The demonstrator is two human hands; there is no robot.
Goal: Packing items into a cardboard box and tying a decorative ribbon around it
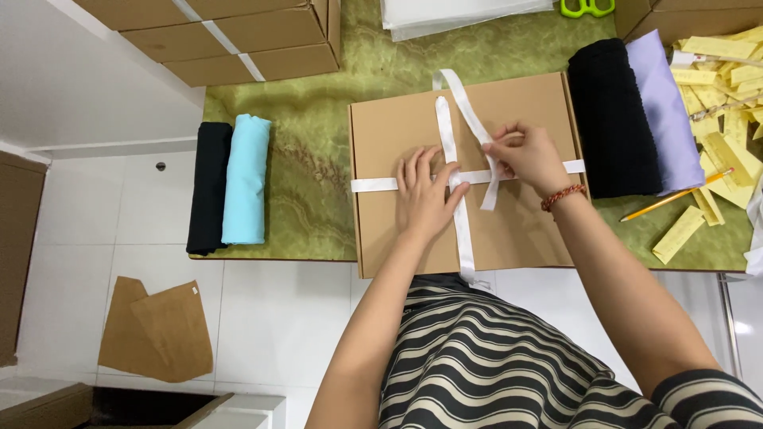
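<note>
while the left hand (427,196) presses flat, fingers spread, on the crossed white satin ribbon (447,127) at centre frame, the right hand (527,156) pinches a ribbon strand over the flat brown cardboard box (397,127).

green scissors (587,7) cut off at top edge, ribbon crossing hidden under left hand (425,193)

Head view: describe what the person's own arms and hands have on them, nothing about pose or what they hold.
Both forearms are bare, with no gloves and no rings that I can make out. The right hand has a braided red-brown bracelet around its wrist. The left hand and its wrist carry nothing. A black-and-cream striped short sleeve covers the right upper arm, matching the striped garment on the body.
</note>
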